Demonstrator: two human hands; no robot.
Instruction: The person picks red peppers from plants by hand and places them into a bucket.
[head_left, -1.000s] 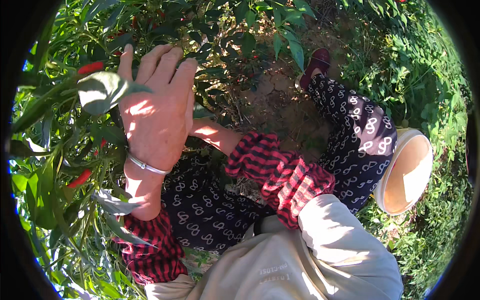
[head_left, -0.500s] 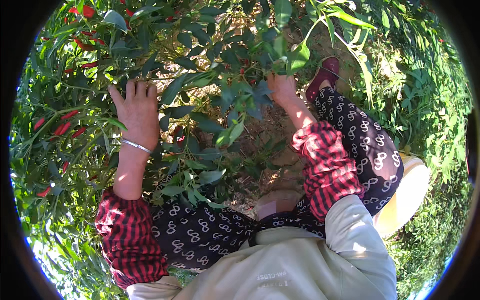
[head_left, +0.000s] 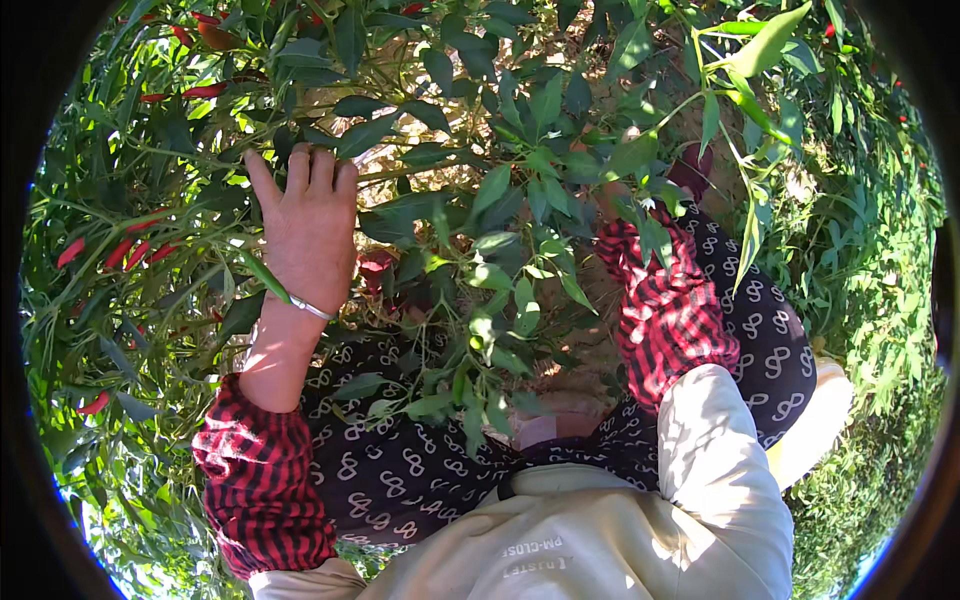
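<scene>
My left hand (head_left: 308,230) lies over a branch of a chilli plant (head_left: 545,185), back up and fingers spread, their tips among the leaves. It holds nothing that I can see. A green chilli (head_left: 264,276) hangs against its wrist, by a silver bangle (head_left: 308,306). My right hand (head_left: 611,200) reaches into the same plant, mostly behind leaves; its fingers are hidden. Several red chillies (head_left: 118,253) hang left of my left hand.
Leafy stems with pale green chillies (head_left: 752,112) lean in at the upper right. Dense plants line both sides. A dark red shoe (head_left: 690,172) stands beyond my right forearm, partly behind leaves. A pale rounded object (head_left: 815,425) shows beside my right thigh.
My left hand has shifted a little right, still spread on the branch. The plant's foliage has swung right and toward me, and leaves now cover my right hand, which showed before.
</scene>
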